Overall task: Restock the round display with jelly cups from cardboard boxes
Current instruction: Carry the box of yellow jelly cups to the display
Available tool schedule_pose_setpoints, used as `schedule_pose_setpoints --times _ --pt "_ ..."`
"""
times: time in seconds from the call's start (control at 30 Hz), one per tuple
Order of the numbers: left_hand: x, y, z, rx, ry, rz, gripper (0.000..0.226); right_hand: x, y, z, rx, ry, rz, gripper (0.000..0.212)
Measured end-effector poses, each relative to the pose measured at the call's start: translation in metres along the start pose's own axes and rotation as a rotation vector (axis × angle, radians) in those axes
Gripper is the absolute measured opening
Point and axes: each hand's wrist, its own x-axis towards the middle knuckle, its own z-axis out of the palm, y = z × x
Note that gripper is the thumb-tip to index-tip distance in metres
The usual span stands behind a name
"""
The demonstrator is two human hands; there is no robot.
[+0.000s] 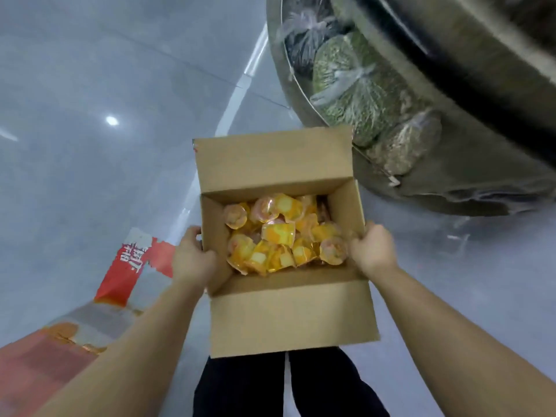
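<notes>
Head view: an open cardboard box (288, 314) of yellow and pink jelly cups (278, 234) is held above the floor, near the round display (469, 176), which sits up and to the right. The left hand (192, 260) curls over the left wall; the right hand (374, 251) grips the right wall. Keep the box level and both grips even while carrying it toward the display, so no cups spill

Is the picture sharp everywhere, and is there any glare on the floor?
Head view: jelly cups and cardboard box fairly sharp; round display at top right smeared by blur; bright glare spot on the floor; wide-angle bending at the edges.
</notes>
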Motion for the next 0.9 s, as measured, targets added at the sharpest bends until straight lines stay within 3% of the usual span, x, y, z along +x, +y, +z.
schedule_pose_setpoints --times 0.13,0.5,0.57,0.67,0.73,0.83,0.9 --pt "0.063 -0.024 0.018 0.002 0.084 0.003 0.032 0.061 -0.022 0.049 -0.054 0.002 -0.117 0.007" --pt "0.145 -0.04 0.048 -0.123 0.173 -0.059 0.039 0.136 -0.053 0.103 -0.183 -0.018 -0.176 0.03" --pt "0.135 -0.043 0.044 -0.137 0.253 0.071 0.043 0.126 -0.054 0.087 -0.14 0.019 -0.318 0.043" --pt "0.115 -0.029 0.042 0.034 0.406 0.512 0.042 0.106 -0.066 0.071 -0.024 0.237 -0.71 0.041" --pt "0.116 -0.013 0.052 0.088 0.241 0.653 0.041 0.103 -0.078 0.083 -0.011 0.105 -0.791 0.035" --pt "0.138 0.003 0.085 0.241 -0.121 0.6 0.046 0.126 -0.086 0.124 -0.23 -0.228 -0.581 0.058" --pt "0.158 0.003 0.108 0.452 -0.251 0.545 0.058 0.15 -0.083 0.149 -0.367 -0.286 -0.455 0.072"
